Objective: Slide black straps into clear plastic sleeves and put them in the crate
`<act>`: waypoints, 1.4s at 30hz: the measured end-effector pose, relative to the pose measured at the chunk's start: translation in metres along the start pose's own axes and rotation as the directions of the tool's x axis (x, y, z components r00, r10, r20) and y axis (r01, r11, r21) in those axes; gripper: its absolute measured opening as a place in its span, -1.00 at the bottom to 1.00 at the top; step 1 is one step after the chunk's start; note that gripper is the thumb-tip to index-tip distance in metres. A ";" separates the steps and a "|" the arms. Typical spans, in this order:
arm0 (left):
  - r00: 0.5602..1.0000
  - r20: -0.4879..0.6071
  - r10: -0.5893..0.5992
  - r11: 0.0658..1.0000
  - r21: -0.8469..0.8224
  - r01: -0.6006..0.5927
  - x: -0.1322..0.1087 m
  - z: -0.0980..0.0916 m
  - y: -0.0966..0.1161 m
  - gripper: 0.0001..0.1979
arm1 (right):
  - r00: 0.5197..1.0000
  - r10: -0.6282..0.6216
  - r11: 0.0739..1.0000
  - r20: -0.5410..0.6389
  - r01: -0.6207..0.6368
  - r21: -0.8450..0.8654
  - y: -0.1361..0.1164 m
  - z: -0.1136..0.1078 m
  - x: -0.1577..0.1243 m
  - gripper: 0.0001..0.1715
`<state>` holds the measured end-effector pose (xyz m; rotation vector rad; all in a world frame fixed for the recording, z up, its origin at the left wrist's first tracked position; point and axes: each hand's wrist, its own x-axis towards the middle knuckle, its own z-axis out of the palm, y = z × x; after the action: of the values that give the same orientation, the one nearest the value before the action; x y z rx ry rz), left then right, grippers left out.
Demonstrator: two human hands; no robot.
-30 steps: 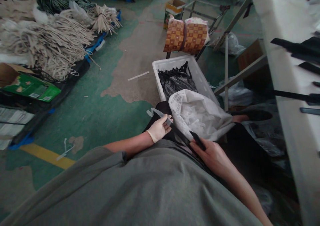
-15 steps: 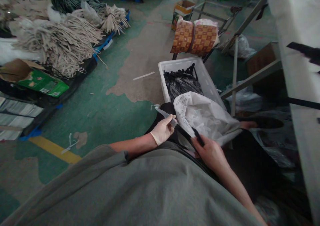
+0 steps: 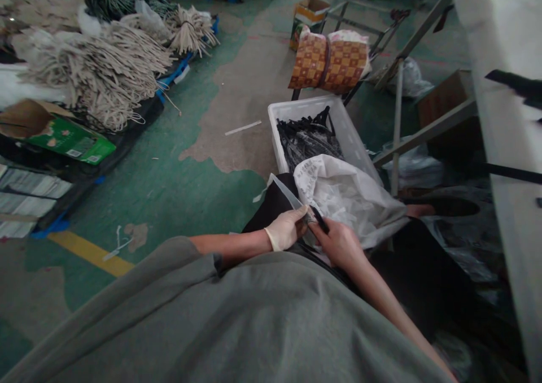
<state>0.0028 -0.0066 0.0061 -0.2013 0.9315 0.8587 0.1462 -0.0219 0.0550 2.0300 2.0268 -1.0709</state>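
Observation:
My left hand (image 3: 288, 229), in a pale glove, is closed on a whitish translucent strip (image 3: 284, 189) that sticks up and away over my dark-clothed knee. Right beside it, my bare right hand (image 3: 336, 240) is closed on a black strap (image 3: 318, 219), its end pointing toward the left fingers. The fingertips of both hands meet or nearly meet above my lap, and what lies between them is partly hidden. Just beyond my hands, an open white sack (image 3: 355, 199) holds translucent white pieces.
Behind the sack, a white plastic crate (image 3: 359, 140) holds black straps (image 3: 309, 140). A checkered roll (image 3: 330, 64) rests past it. On the right stands a pale-topped table (image 3: 499, 213) with metal legs. Bundles of beige cord (image 3: 97, 66) and a green box (image 3: 71, 137) lie at left.
My left hand has shifted right and my right hand slightly left, so they now come together. The whitish strip has moved along and shows more length. The sack and crate stay put.

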 end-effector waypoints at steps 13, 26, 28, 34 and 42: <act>0.996 -0.005 0.085 0.996 0.019 -0.085 0.002 0.004 0.005 -0.87 | 0.999 -0.023 0.998 -0.029 0.024 0.061 0.005 -0.004 -0.006 -0.59; 0.989 0.079 0.124 0.989 0.071 -0.130 0.003 0.006 0.001 -0.82 | 1.000 -0.005 0.992 0.005 0.004 0.124 0.006 -0.008 -0.008 -0.64; 0.991 0.128 0.041 0.990 0.131 -0.058 0.003 0.006 -0.004 -0.80 | 0.999 0.008 0.991 -0.044 -0.002 0.134 0.005 -0.008 -0.007 -0.66; 0.979 0.134 0.156 0.977 0.126 -0.173 0.009 0.009 0.008 -0.81 | 1.000 0.020 0.970 0.008 -0.022 0.244 0.019 -0.014 -0.019 -0.57; 0.961 0.273 -0.055 0.962 0.274 -0.022 0.013 0.001 -0.020 -0.73 | 0.999 0.027 0.929 -0.036 -0.012 0.370 0.017 -0.010 -0.011 -0.61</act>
<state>0.0218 -0.0121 -0.0079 0.1496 0.7720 0.7110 0.1668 -0.0283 0.0608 2.2483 1.9344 -1.5199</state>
